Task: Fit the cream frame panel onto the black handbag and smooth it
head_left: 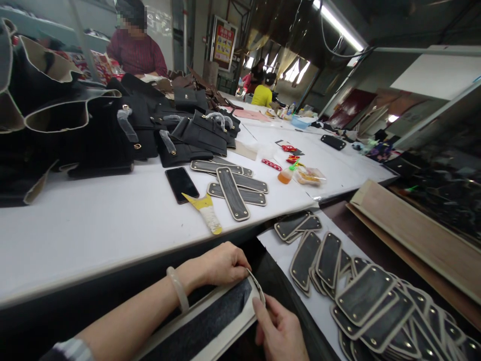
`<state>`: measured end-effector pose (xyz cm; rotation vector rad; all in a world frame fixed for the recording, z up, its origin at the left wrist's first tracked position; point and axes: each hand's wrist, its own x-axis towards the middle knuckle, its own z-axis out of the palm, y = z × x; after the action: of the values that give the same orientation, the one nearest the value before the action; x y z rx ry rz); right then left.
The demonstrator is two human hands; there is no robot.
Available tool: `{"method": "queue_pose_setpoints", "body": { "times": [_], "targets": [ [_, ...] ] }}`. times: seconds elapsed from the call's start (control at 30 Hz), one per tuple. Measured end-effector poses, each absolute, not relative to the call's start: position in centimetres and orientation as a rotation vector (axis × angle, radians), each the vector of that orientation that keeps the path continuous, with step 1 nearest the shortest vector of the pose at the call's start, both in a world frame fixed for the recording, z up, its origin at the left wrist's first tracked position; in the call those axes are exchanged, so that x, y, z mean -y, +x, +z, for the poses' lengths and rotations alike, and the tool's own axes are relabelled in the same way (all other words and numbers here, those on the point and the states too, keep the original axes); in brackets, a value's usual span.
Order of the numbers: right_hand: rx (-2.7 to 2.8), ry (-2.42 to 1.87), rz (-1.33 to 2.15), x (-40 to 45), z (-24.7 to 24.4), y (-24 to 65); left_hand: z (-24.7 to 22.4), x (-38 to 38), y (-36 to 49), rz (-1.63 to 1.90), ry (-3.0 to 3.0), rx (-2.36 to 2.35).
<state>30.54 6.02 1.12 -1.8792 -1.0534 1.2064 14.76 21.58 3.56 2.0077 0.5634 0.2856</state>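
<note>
A long black leather panel (pixel 210 318) with a wide pale border lies low in front of me, its near end cut off by the frame. My left hand (pixel 225 263), a pale bangle at the wrist, is closed with the fingertips pinching the panel's far edge. On the corner to the right, my right hand (pixel 280 326) grips the border, thumb on top and fingers curled beneath. The layers of the edge bend up slightly between both hands. On the white table beyond lie several studded leather strips (pixel 233 193), a yellow-and-white pointed tool (pixel 206 213) and a black phone (pixel 181 184).
To the right, a pile of studded black leather pieces (pixel 366 296) covers a lower white surface beside a long board (pixel 417 240). Black leather bags (pixel 203 133) crowd the table's left. A small glue bottle (pixel 286 174) stands farther back. Co-workers (pixel 137 52) sit beyond.
</note>
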Motion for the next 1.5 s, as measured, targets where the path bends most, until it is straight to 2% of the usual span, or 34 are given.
{"method": "queue_pose_setpoints", "body": {
  "times": [0.1, 0.37, 0.93, 1.3, 1.5],
  "targets": [
    [1.012, -1.851, 1.228, -5.8, 1.5, 29.8, 3.5, -21.5, 14.7, 0.302, 2.044, -0.538],
    [1.265, -1.856, 1.016, -6.8, 3.0, 30.3, 4.1, -21.3, 14.4, 0.310, 2.106, -0.535],
    [1.234, -1.716, 1.178, -7.4, 3.2, 32.1, 4.2, -20.7, 14.2, 0.293, 2.086, -0.555],
    [0.548, -1.168, 1.791, -10.2, 2.1, 31.4, 5.1, -20.5, 13.3, 0.259, 1.950, -0.676],
    [0.324, -1.046, 1.997, -10.2, 1.5, 32.0, 6.9, -19.1, 9.9, 0.334, 1.839, -0.822]
  ]
}}
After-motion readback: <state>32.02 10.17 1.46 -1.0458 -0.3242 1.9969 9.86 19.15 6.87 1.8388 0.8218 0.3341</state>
